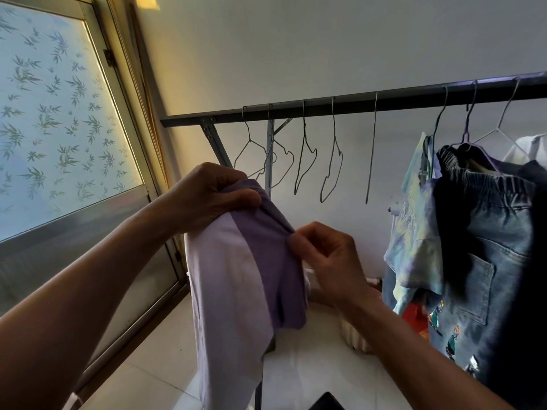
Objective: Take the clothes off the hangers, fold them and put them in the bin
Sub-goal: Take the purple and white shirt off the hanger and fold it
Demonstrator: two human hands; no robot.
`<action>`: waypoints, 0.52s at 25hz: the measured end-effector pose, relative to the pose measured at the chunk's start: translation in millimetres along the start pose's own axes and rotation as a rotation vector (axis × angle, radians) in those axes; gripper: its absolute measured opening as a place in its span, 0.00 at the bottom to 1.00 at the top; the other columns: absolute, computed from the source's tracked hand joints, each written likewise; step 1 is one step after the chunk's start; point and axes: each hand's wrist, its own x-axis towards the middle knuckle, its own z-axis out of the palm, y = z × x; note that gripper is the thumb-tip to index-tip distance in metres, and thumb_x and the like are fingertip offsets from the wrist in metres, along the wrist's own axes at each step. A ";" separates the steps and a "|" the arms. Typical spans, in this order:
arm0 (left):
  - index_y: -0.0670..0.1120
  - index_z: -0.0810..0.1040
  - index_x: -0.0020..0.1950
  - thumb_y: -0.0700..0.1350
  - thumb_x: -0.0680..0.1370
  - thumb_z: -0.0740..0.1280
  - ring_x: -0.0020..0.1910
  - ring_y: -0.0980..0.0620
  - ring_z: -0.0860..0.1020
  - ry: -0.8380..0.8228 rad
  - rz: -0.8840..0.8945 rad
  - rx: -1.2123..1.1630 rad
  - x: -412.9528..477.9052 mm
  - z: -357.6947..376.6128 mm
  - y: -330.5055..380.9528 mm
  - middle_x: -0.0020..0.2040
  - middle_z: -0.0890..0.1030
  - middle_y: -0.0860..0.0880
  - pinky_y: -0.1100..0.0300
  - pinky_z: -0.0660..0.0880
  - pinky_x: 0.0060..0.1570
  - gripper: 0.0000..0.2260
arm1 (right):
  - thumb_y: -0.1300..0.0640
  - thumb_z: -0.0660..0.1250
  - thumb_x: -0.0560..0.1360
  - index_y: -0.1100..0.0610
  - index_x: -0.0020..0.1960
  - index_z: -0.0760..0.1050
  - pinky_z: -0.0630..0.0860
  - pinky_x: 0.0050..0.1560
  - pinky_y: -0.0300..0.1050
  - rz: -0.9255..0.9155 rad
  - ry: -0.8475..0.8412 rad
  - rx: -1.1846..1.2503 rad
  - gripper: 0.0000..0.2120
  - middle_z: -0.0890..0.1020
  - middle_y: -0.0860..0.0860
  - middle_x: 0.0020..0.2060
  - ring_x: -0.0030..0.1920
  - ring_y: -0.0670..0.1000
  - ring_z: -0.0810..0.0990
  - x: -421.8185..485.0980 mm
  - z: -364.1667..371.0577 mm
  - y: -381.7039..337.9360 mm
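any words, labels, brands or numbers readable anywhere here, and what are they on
No text here can be read.
A faint raised print on the tie-dye shirt may be lettering, but it is too blurred to read.
The cartoon figures on the jeans are pictures, with no words visible.
The purple garment shows no print or label.

Soft daylight enters through a frosted window [59, 113] left of the left hand [207, 196], tinting its frame [118, 90] yellow. The wall [325, 39] above the hands is evenly lit. Jeans [488, 247] right of the right hand [328, 258] lie in deep shadow. Wide-angle distortion tilts the edges; the view is slightly soft.
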 end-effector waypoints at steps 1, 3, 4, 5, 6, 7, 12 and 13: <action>0.44 0.80 0.38 0.60 0.71 0.65 0.28 0.56 0.72 -0.007 -0.009 -0.009 -1.8 -2.0 -0.2 0.31 0.77 0.45 0.67 0.68 0.28 0.19 | 0.54 0.67 0.74 0.54 0.38 0.77 0.72 0.36 0.32 0.027 0.020 0.088 0.07 0.78 0.43 0.30 0.33 0.40 0.75 -0.1 -3.5 0.0; 0.45 0.79 0.36 0.60 0.71 0.65 0.27 0.59 0.70 -0.029 -0.016 -0.009 -3.7 -2.8 0.4 0.30 0.75 0.48 0.70 0.66 0.28 0.18 | 0.49 0.63 0.72 0.56 0.38 0.74 0.71 0.32 0.33 0.048 0.025 0.123 0.11 0.77 0.43 0.28 0.30 0.41 0.73 0.0 -7.0 0.8; 0.44 0.79 0.36 0.60 0.71 0.65 0.27 0.59 0.70 -0.032 -0.022 -0.008 -3.7 -2.5 -0.3 0.30 0.75 0.47 0.69 0.66 0.28 0.19 | 0.48 0.62 0.73 0.56 0.39 0.74 0.70 0.30 0.34 0.050 0.015 0.093 0.12 0.77 0.44 0.27 0.29 0.42 0.72 -0.7 -6.8 0.6; 0.41 0.79 0.38 0.61 0.71 0.65 0.27 0.59 0.70 -0.035 -0.023 -0.010 -3.2 -2.3 -0.9 0.31 0.75 0.46 0.69 0.66 0.28 0.21 | 0.48 0.62 0.73 0.56 0.39 0.74 0.70 0.29 0.34 0.047 -0.003 0.057 0.12 0.77 0.45 0.27 0.28 0.42 0.72 -1.6 -6.5 0.3; 0.40 0.80 0.39 0.61 0.71 0.66 0.28 0.59 0.71 -0.046 -0.014 -0.023 -2.9 -2.4 -1.3 0.33 0.76 0.45 0.69 0.67 0.28 0.23 | 0.48 0.63 0.73 0.56 0.40 0.74 0.69 0.28 0.35 0.052 -0.033 0.028 0.11 0.77 0.46 0.27 0.27 0.43 0.72 -2.9 -6.1 0.3; 0.39 0.80 0.40 0.62 0.71 0.67 0.28 0.58 0.72 -0.063 -0.001 -0.043 -3.0 -3.0 -1.3 0.34 0.77 0.44 0.68 0.68 0.29 0.24 | 0.51 0.66 0.73 0.56 0.42 0.75 0.70 0.28 0.34 0.063 -0.086 0.013 0.09 0.78 0.46 0.27 0.27 0.43 0.74 -5.3 -7.0 1.6; 0.43 0.81 0.39 0.50 0.76 0.71 0.30 0.61 0.75 -0.143 0.029 -0.113 -5.0 -5.2 4.3 0.33 0.80 0.50 0.72 0.69 0.31 0.12 | 0.54 0.72 0.73 0.54 0.44 0.81 0.76 0.42 0.34 0.093 -0.296 -0.119 0.04 0.80 0.39 0.44 0.45 0.39 0.78 -7.3 -21.9 23.3; 0.41 0.81 0.39 0.50 0.76 0.70 0.30 0.61 0.75 -0.146 0.034 -0.130 -4.9 -5.7 5.4 0.33 0.80 0.49 0.72 0.70 0.31 0.12 | 0.54 0.71 0.72 0.58 0.47 0.82 0.78 0.48 0.37 0.108 -0.331 -0.076 0.08 0.79 0.39 0.51 0.53 0.40 0.78 -4.5 -24.0 26.4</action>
